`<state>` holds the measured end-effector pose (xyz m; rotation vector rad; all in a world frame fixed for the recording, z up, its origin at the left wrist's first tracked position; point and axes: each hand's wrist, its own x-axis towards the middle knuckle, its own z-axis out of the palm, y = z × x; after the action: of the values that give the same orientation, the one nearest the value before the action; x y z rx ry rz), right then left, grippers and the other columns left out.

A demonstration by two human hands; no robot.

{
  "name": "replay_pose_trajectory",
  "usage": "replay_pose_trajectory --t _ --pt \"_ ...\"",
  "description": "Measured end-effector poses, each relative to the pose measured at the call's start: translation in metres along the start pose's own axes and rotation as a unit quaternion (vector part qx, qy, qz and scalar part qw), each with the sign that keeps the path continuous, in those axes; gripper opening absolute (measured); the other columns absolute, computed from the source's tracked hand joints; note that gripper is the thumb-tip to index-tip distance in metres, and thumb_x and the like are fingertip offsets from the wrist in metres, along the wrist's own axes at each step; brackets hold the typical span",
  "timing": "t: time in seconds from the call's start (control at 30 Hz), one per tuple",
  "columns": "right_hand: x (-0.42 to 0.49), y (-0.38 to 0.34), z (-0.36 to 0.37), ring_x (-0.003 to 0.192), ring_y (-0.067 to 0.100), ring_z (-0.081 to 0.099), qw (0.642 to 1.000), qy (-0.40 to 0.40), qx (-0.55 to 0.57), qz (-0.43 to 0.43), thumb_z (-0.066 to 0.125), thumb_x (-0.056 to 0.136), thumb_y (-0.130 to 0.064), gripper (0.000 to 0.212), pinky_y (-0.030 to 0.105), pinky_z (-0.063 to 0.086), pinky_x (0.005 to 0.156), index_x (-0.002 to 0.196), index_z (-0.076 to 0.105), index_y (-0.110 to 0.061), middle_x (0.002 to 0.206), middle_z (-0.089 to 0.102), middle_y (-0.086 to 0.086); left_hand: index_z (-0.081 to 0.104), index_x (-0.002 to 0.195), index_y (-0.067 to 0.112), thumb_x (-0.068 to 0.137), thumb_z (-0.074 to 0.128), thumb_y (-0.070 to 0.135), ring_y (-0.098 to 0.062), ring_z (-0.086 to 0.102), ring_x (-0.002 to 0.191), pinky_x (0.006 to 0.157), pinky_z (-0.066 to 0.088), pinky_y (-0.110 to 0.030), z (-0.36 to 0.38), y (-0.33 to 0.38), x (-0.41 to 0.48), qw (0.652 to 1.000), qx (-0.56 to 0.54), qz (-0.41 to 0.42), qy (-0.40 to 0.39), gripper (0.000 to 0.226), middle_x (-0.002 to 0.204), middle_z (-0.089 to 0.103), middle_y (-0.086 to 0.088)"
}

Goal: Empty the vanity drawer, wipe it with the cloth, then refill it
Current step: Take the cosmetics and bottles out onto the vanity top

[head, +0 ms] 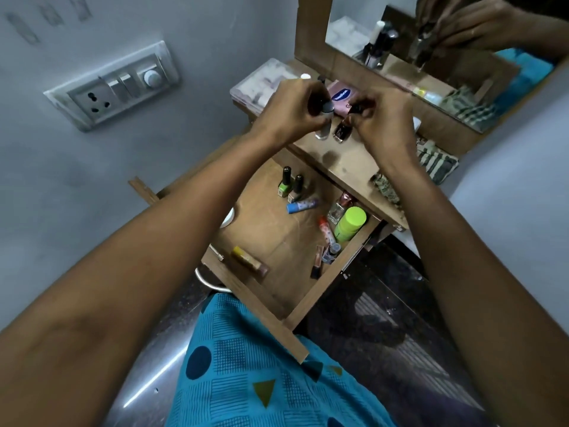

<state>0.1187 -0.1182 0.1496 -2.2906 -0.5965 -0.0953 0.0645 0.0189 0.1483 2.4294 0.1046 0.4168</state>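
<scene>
The wooden vanity drawer (277,238) is pulled out below the vanity top (348,158). Inside lie several items: a green nail polish (284,183), a blue tube (300,206), a lime-green can (349,223), a glass bottle (338,208) and a yellow stick (246,257). My left hand (295,110) is shut on a small clear bottle (324,127) with a dark cap, held just over the vanity top. My right hand (381,118) is shut on a dark red nail polish bottle (340,131) beside it. A checked cloth (437,161) lies at the top's right end.
A clear plastic box (261,84) and a pink packet (340,97) stand at the back of the vanity top under the mirror (431,50). A switch panel (114,86) is on the left wall. My blue patterned garment (261,374) is below the drawer front.
</scene>
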Motion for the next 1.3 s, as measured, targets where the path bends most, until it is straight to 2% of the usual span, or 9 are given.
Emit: replay_pose_trajectory --t 0.2,0.33,0.5,0.6,0.8,0.9,1.03,1.2,1.3 --pt "0.030 0.016 0.017 0.073 0.006 0.050 1.000 -0.023 -0.006 -0.003 0.059 0.082 0.002 0.025 0.003 0.033 0.054 0.104 0.068 -0.005 0.099 0.069 0.010 0.066 0.104 0.006 0.083 0.065 0.019 -0.019 0.060 0.095 0.078 0.046 -0.026 0.006 -0.007 0.024 0.997 0.080 -0.010 0.002 0.025 0.106 0.066 -0.010" --pt "0.038 0.018 0.025 0.049 -0.019 0.047 0.999 -0.032 0.023 -0.019 0.057 0.080 0.006 0.025 -0.004 0.030 0.048 0.098 0.070 -0.006 0.067 0.056 -0.012 0.066 0.105 0.006 0.084 0.064 0.020 -0.020 0.058 0.099 0.079 0.045 -0.024 0.011 -0.012 0.031 0.994 0.105 -0.012 0.016 0.025 0.109 0.063 -0.011" --pt "0.049 0.018 0.033 0.059 -0.001 0.048 0.999 -0.036 0.015 -0.021 0.055 0.079 0.004 0.026 0.003 0.036 0.053 0.096 0.071 -0.009 0.089 0.068 0.000 0.066 0.106 0.007 0.086 0.061 0.027 -0.024 0.048 0.110 0.083 0.040 -0.027 0.019 -0.018 0.036 0.989 0.143 -0.008 0.035 0.028 0.113 0.056 -0.011" --pt "0.052 0.018 0.035 0.068 0.005 0.050 0.999 -0.036 -0.009 -0.029 0.052 0.081 0.004 0.028 -0.001 0.033 0.051 0.102 0.069 -0.006 0.084 0.062 0.002 0.066 0.107 0.007 0.086 0.060 0.025 -0.024 0.047 0.110 0.084 0.041 -0.028 0.022 -0.020 0.039 0.988 0.148 -0.015 0.035 0.028 0.113 0.056 -0.011" --pt "0.050 0.020 0.035 0.080 0.005 0.051 0.999 -0.024 -0.019 -0.033 0.054 0.082 0.001 0.034 0.008 0.039 0.063 0.115 0.062 -0.006 0.098 0.065 0.008 0.062 0.111 0.006 0.087 0.060 0.022 -0.025 0.043 0.113 0.085 0.038 -0.026 0.024 -0.020 0.037 0.986 0.162 -0.020 0.045 0.030 0.119 0.052 -0.012" --pt "0.042 0.021 0.033 0.078 0.005 0.049 1.000 -0.004 -0.005 -0.031 0.056 0.080 0.004 0.036 0.000 0.037 0.055 0.114 0.061 -0.006 0.089 0.055 0.001 0.061 0.112 0.005 0.087 0.058 0.018 -0.025 0.043 0.115 0.087 0.037 -0.026 0.022 -0.019 0.031 0.986 0.156 -0.017 0.062 0.028 0.120 0.052 -0.012" --pt "0.022 0.020 0.025 0.071 -0.001 0.051 0.999 0.019 0.016 -0.036 0.059 0.080 0.004 0.026 0.001 0.042 0.060 0.104 0.064 -0.004 0.083 0.056 -0.008 0.060 0.110 0.005 0.085 0.058 0.016 -0.023 0.048 0.106 0.079 0.033 -0.019 0.020 -0.016 0.012 0.989 0.127 0.011 0.076 0.027 0.114 0.056 -0.012" --pt "-0.015 0.023 0.022 0.079 0.009 0.058 0.999 -0.028 0.022 0.004 0.060 0.082 0.001 0.018 0.022 0.052 0.072 0.098 0.067 -0.003 0.098 0.068 0.010 0.063 0.097 0.001 0.083 0.058 0.004 -0.016 0.053 0.085 0.071 0.034 -0.016 0.026 -0.005 -0.040 0.996 0.067 0.038 0.039 0.015 0.096 0.063 -0.014" --pt "-0.049 0.028 0.018 0.072 0.009 0.058 0.998 -0.052 0.024 0.013 0.061 0.081 0.001 0.014 0.015 0.050 0.067 0.091 0.069 -0.005 0.088 0.068 0.005 0.064 0.089 -0.003 0.078 0.057 -0.002 -0.027 0.062 0.084 0.070 0.037 -0.021 0.038 -0.004 -0.076 0.999 0.042 0.004 -0.021 0.013 0.090 0.067 -0.019"
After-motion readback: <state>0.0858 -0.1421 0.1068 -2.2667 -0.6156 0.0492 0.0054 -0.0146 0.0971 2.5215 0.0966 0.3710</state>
